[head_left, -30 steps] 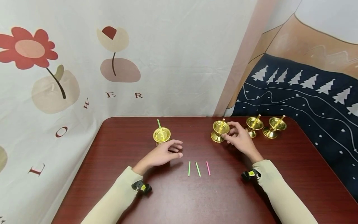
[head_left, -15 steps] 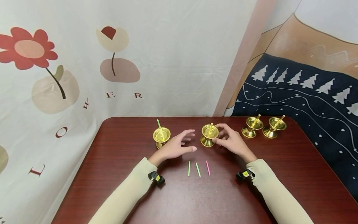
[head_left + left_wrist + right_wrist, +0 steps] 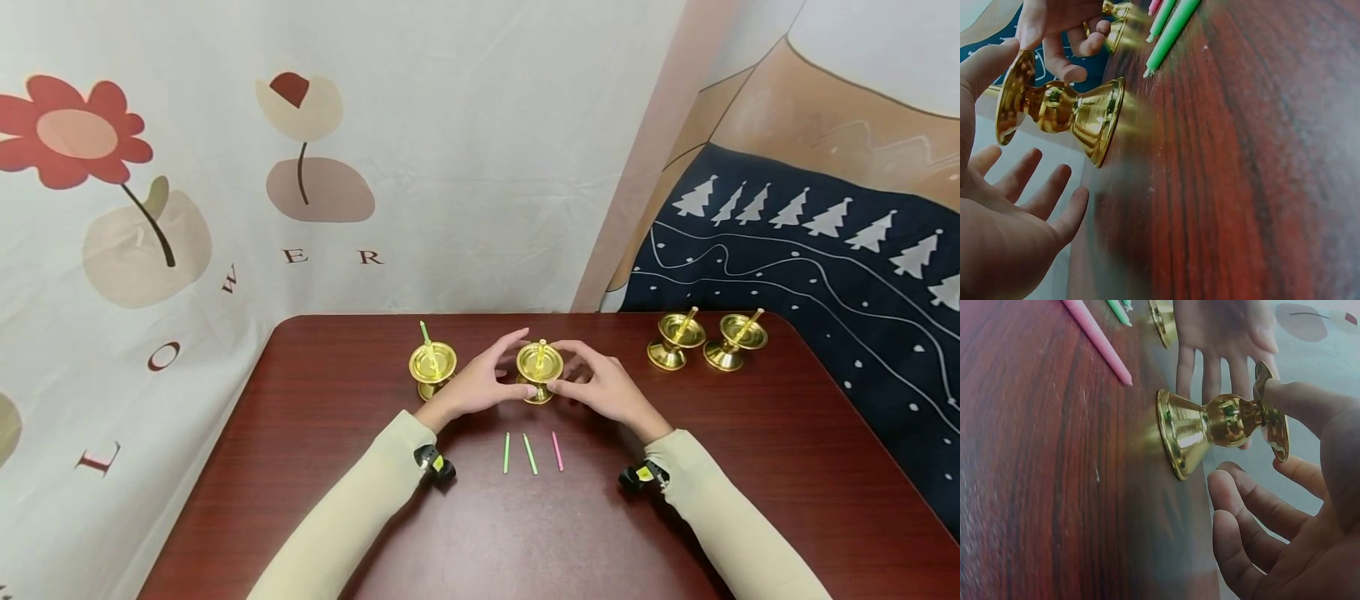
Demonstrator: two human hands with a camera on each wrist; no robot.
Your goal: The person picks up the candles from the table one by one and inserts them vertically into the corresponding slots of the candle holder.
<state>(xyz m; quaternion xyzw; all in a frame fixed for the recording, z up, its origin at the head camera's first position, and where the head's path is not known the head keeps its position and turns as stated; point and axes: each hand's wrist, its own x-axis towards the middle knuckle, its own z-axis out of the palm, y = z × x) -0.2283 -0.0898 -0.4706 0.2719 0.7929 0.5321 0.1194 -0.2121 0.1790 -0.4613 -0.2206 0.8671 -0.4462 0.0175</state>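
A brass candlestick [image 3: 540, 360] with a shallow dish and an upright gold-coloured stick stands between the two hands. My right hand [image 3: 603, 387] holds its dish by the rim, thumb in front and index finger behind. From the left, my left hand [image 3: 480, 385] reaches around it, thumb tip at the rim and the other fingers spread behind. In the left wrist view, the flared base of the candlestick [image 3: 1094, 122] is close over the table. Left of it stands another brass candlestick [image 3: 432, 364] holding a green candle [image 3: 426, 335], partly behind the left hand.
Two green candles [image 3: 506, 452] [image 3: 530, 454] and a pink candle [image 3: 558, 452] lie in front of the hands on the dark red wooden table [image 3: 525, 533]. Two more brass candlesticks [image 3: 677, 333] [image 3: 738, 335] stand at the back right, before a patterned curtain [image 3: 750, 267].
The right hand has brought the candlestick leftward, away from the two at the back right. My left hand has moved right and up to its rim. The loose candles have stayed put.
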